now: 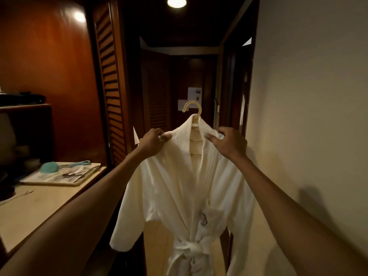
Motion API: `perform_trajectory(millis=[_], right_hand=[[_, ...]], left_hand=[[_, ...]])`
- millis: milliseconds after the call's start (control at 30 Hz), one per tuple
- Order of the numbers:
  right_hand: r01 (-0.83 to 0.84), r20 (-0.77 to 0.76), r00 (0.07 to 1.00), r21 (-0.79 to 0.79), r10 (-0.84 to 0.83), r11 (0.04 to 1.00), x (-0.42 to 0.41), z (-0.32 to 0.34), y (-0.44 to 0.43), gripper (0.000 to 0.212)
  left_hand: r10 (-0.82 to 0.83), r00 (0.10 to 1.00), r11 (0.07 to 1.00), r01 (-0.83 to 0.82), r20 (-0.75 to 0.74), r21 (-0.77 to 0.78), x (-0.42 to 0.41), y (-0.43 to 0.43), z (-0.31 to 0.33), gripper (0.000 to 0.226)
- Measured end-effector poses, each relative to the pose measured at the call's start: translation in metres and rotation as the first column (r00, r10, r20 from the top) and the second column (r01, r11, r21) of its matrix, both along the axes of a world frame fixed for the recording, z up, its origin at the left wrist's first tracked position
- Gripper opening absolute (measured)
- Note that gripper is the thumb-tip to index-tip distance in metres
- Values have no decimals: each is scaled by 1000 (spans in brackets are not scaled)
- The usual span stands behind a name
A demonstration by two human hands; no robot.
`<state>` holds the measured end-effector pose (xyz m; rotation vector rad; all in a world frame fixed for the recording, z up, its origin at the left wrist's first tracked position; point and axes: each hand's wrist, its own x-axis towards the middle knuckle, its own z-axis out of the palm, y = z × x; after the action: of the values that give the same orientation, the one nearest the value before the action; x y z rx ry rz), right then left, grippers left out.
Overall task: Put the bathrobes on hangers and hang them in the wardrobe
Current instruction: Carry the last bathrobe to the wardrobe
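Observation:
A white bathrobe (175,188) hangs in front of me on a pale hanger (194,110), whose hook sticks up above the collar. Its belt is tied at the waist and an emblem shows on the chest pocket. My left hand (154,141) pinches the robe's left shoulder. My right hand (229,141) pinches its right shoulder. Both arms are stretched out, holding the robe up in the corridor. The hook hangs on nothing.
A louvred wooden door (111,82) stands open on the left. Below it a counter (39,206) carries a tray (59,176) with a teal brush and spoons. A plain wall (308,116) runs along the right. A dark door closes the corridor's end.

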<state>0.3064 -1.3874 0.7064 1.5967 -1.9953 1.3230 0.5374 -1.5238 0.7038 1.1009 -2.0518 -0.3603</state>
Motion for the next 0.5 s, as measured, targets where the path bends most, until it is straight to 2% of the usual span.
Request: perform_trajectory(millis=[233,433,500], right_hand=[[-6,39,999,10,5,1000,-88,-26,-142,46],[8,20,1000,48,-9,999,-156,-24,-278,34],[9,2,1000,46,-9,999,-169,-22,-320,29]], left_hand=[[-40,999,999,40,19,7,-85,-142,-20,30],[-36,999,996,36,-1,87,-155,-266,-22,26],[-29,999,994,30,-13,104,-169,-305,-21,35]])
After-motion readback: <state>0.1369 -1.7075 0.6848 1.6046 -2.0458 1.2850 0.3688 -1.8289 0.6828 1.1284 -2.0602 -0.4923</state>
